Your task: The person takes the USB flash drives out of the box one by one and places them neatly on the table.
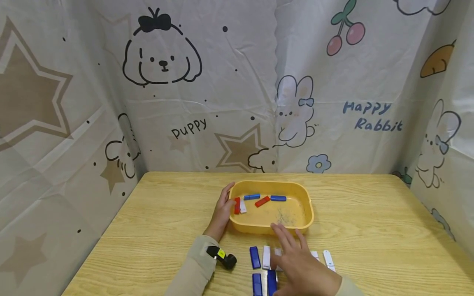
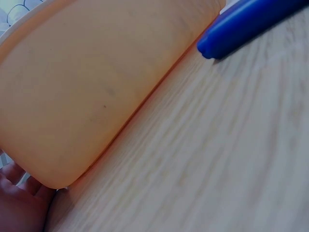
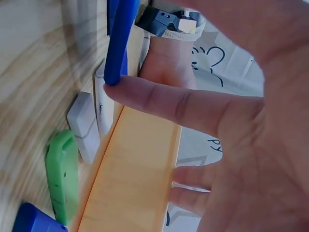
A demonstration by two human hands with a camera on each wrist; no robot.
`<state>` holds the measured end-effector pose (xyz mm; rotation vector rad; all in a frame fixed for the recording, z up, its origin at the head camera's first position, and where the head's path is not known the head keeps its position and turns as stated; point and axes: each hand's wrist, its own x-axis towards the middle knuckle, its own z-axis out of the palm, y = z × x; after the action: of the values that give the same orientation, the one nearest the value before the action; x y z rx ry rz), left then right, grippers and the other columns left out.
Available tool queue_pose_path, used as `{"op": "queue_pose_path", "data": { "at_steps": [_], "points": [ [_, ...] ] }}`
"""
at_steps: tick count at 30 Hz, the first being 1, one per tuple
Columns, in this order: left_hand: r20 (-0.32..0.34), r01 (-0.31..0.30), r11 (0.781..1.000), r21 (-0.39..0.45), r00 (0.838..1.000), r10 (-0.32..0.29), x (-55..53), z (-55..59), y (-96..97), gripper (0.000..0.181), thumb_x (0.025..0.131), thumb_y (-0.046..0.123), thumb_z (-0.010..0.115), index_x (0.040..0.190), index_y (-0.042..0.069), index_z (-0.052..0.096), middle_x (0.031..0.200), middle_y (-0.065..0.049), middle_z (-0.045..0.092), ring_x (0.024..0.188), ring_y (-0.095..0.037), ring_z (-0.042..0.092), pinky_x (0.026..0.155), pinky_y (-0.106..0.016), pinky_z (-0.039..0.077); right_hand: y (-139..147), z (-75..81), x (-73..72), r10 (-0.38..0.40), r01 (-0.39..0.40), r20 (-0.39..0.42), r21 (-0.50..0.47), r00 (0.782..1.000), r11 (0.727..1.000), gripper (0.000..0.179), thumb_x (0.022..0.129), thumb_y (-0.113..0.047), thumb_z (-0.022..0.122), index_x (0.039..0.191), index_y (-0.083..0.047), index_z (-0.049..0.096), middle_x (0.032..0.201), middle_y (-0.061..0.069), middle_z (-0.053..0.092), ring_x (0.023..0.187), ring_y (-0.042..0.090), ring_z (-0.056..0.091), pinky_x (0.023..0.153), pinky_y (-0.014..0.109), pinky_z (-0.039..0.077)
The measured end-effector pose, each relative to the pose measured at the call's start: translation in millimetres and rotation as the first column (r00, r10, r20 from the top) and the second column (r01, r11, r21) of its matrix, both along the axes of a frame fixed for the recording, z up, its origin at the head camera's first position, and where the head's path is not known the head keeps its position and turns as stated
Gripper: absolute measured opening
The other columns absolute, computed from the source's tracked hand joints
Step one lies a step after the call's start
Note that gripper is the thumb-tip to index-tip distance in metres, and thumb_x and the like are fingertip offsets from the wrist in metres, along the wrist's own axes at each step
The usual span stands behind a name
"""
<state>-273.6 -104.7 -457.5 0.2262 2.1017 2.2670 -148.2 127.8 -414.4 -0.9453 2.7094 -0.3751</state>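
My left hand (image 1: 221, 209) grips the left end of a yellow plastic basin (image 1: 255, 228), thumb over the rim and fingers along the outside. Between thumb and index finger of my right hand (image 1: 305, 267), a blue USB stick (image 3: 119, 43) is pinched end to end, just above the table. The other right fingers reach toward the basin's front rim. Inside the basin lie red (image 1: 262, 201), blue (image 1: 278, 198) and white (image 1: 242, 206) sticks. In front of it are more sticks, among them a blue one (image 1: 255, 257), a white one (image 1: 266, 257) and a green one (image 3: 63, 176).
Another blue stick (image 1: 257, 284) lies nearer the front, and a white stick (image 1: 328, 260) lies to the right of my right hand. The wooden table (image 1: 370, 218) meets a printed curtain (image 1: 229, 82) at the back and sides. A black camera (image 1: 226, 259) sits on my left wrist.
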Motion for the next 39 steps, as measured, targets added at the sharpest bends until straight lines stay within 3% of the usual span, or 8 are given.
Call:
{"op": "queue_pose_path", "data": {
  "at_steps": [8,16,20,27,34,39],
  "points": [
    [-0.009,0.003,1.000,-0.006,1.000,-0.003,1.4,2.1,-0.2,0.063,0.089,-0.003,0.038,0.150,0.007,0.029,0.155,-0.018,0.026,0.141,-0.034,0.027,0.112,-0.047,0.027,-4.4,-3.6,2.8,-0.002,0.003,-0.052,0.034,0.999,0.999,0.078,0.056,-0.081,0.065,0.110,-0.026,0.072,0.158,0.022,0.007,0.144,0.043,0.000,0.104,0.074,0.006],
    [-0.009,0.005,1.000,0.006,1.000,-0.005,2.2,3.0,0.2,0.063,0.089,-0.003,0.038,0.150,0.007,0.028,0.155,-0.018,0.026,0.141,-0.034,0.027,0.112,-0.048,0.027,-7.1,-8.9,8.1,0.023,-0.010,-0.185,0.071,0.982,0.997,0.061,0.056,-0.069,0.076,0.093,-0.021,0.071,0.156,0.029,0.010,0.143,0.047,0.005,0.102,0.074,0.015],
    [-0.011,0.007,1.000,0.006,1.000,-0.007,2.1,2.5,0.0,0.063,0.089,-0.003,0.038,0.150,0.006,0.028,0.156,-0.018,0.025,0.141,-0.034,0.026,0.112,-0.048,0.027,-8.3,-9.5,7.2,0.020,-0.006,-0.159,0.090,0.987,0.996,0.055,0.057,-0.068,0.077,0.090,-0.024,0.068,0.156,0.028,0.009,0.143,0.046,0.004,0.103,0.073,0.014],
    [-0.004,0.005,1.000,-0.006,1.000,-0.005,0.4,0.9,-0.7,0.062,0.089,-0.003,0.037,0.150,0.004,0.027,0.156,-0.018,0.024,0.142,-0.034,0.023,0.113,-0.048,0.025,-9.5,-10.4,6.7,0.018,-0.002,-0.156,0.104,0.988,0.995,0.060,0.056,-0.072,0.074,0.090,-0.023,0.067,0.156,0.028,0.009,0.143,0.046,0.004,0.104,0.072,0.016],
    [-0.010,-0.011,1.000,0.025,1.000,0.012,-16.5,-24.7,-1.3,0.063,0.090,-0.002,0.038,0.151,0.010,0.029,0.157,-0.013,0.024,0.143,-0.031,0.022,0.114,-0.048,0.023,-8.2,-10.0,6.1,0.013,-0.001,-0.134,0.091,0.991,0.996,0.065,0.056,-0.078,0.069,0.089,-0.022,0.065,0.157,0.027,0.008,0.143,0.045,0.002,0.104,0.072,0.015],
    [-0.033,-0.028,0.999,0.021,0.999,0.028,-18.1,-29.7,0.2,0.062,0.090,-0.001,0.038,0.150,0.015,0.033,0.156,-0.011,0.028,0.142,-0.028,0.027,0.113,-0.046,0.026,-6.4,-9.0,6.8,0.023,-0.014,-0.149,0.062,0.989,0.998,0.067,0.057,-0.077,0.069,0.094,-0.020,0.065,0.156,0.029,0.008,0.143,0.046,0.003,0.103,0.073,0.016]
  ]
}}
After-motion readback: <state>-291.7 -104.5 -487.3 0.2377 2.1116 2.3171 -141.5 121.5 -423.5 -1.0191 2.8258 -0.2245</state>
